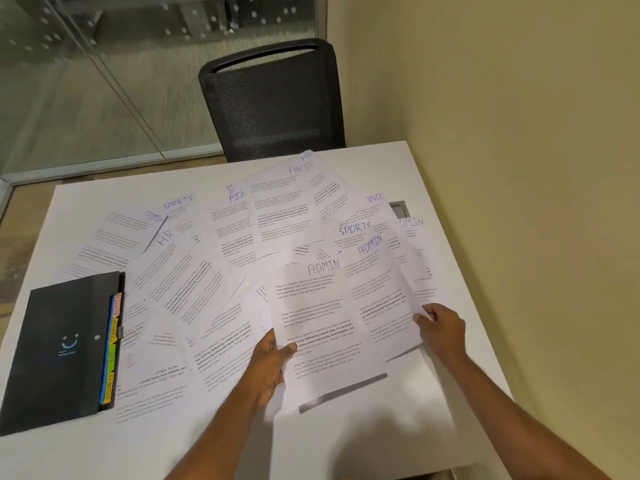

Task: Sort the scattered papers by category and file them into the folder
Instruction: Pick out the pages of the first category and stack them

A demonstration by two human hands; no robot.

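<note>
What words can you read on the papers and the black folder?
"ADMIN": front sheet in the left hand; second sheet in the right hand; far-left sheet.
"SPORTS": upper-left sheet; middle-right sheet; folder tab.
"HR": left sheet; far sheet; farthest sheet.
"FIN", cut off: far-middle sheet.
"NCE", cut off: right sheet.
"DMIN", cut off: rightmost sheet.
Printed paragraphs, other tabs and folder logo: too small or blurred.

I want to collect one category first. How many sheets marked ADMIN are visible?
4 ADMIN sheets: one in the left hand, one in the right hand, one far left in the pile, one at its right edge. More may lie hidden underneath.
</note>
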